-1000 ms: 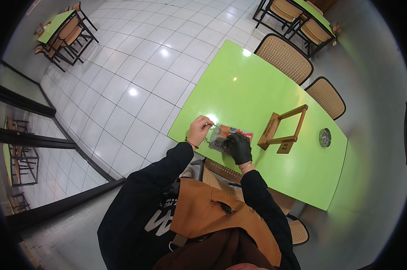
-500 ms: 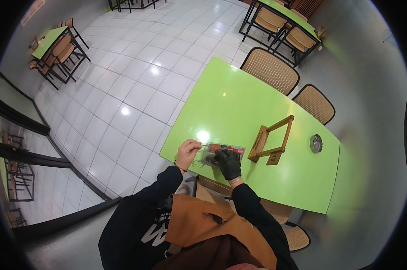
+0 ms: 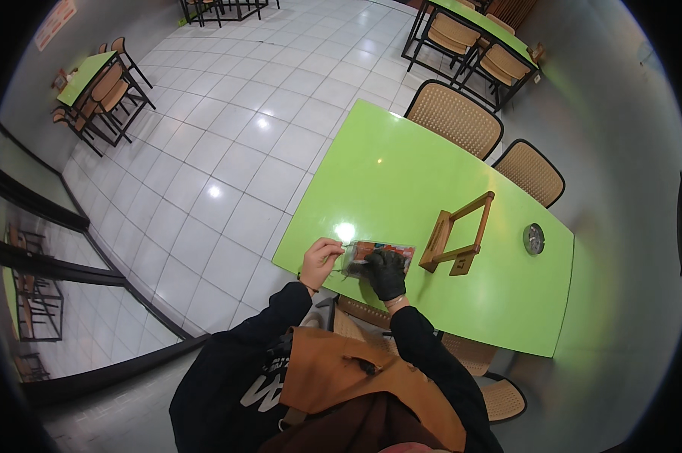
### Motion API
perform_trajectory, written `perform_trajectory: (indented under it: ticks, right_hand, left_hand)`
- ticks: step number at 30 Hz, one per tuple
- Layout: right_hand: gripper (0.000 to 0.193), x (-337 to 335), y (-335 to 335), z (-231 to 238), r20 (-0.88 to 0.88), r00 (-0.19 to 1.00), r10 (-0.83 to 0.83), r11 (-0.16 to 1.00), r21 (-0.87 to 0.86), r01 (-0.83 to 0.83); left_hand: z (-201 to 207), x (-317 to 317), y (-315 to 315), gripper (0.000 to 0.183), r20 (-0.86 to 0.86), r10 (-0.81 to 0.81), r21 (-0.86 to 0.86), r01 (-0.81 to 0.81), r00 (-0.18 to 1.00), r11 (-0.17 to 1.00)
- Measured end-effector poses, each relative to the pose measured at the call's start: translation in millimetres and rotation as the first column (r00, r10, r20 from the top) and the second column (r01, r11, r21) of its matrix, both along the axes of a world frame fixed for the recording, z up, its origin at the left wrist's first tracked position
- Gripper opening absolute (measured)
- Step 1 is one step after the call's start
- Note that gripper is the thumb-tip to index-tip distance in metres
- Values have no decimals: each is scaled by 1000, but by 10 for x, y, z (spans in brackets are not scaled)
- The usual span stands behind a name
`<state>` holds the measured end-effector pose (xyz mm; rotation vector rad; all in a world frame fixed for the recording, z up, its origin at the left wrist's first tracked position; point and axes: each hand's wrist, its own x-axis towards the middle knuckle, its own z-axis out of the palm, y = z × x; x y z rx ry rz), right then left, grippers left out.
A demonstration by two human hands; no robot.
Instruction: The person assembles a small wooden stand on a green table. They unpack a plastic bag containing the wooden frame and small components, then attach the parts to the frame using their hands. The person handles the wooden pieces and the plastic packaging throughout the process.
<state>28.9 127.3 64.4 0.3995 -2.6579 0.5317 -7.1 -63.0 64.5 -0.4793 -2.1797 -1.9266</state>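
A clear plastic pouch (image 3: 358,250) with red and orange printed matter in it lies on the near left part of the green table (image 3: 401,174). My right hand (image 3: 387,273), in a black glove, rests on the pouch with its fingers curled down onto it. At the pouch's far left corner my bare left hand (image 3: 320,260) is closed in a pinch on a thin dark cord (image 3: 346,244). Another dark strand lies by the pouch's near left side. What is under the gloved fingers is hidden.
Right of the pouch stands a wooden frame-like holder (image 3: 441,240), with a round ashtray (image 3: 534,238) farther right. Cane-backed chairs (image 3: 456,118) line the table's far side; more chairs (image 3: 469,352) are tucked along the near side. A grey wall (image 3: 620,219) rises at the right.
My left hand has shifted slightly and stays pinched by the pouch's corner. The gloved right hand stays on the pouch. The whole view has moved a little.
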Motion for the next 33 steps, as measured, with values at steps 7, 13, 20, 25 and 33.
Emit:
perform_trajectory:
  ticks: [7, 13, 20, 25, 33]
  right_hand:
    - [31, 9, 38, -28, -171, 984, 47, 998, 52, -39]
    - [35, 52, 54, -99, -195, 980, 40, 999, 18, -37]
    - [33, -13, 62, -80, -174, 982, 69, 997, -17, -73]
    - [32, 2, 76, -97, -169, 983, 67, 997, -18, -71]
    - [31, 47, 38, -20, -191, 982, 7, 999, -48, -16]
  left_hand:
    - [29, 56, -27, 16, -56, -1, -122, -6, 998, 992]
    - [60, 93, -32, 18, -61, -34, -84, 29, 998, 996]
    - [55, 77, -36, 20, -68, -34, -92, 27, 997, 995]
    - [62, 67, -47, 21, -72, -56, -106, 48, 996, 993]
    - [136, 72, -142, 26, -180, -157, -212, 118, 971, 970]
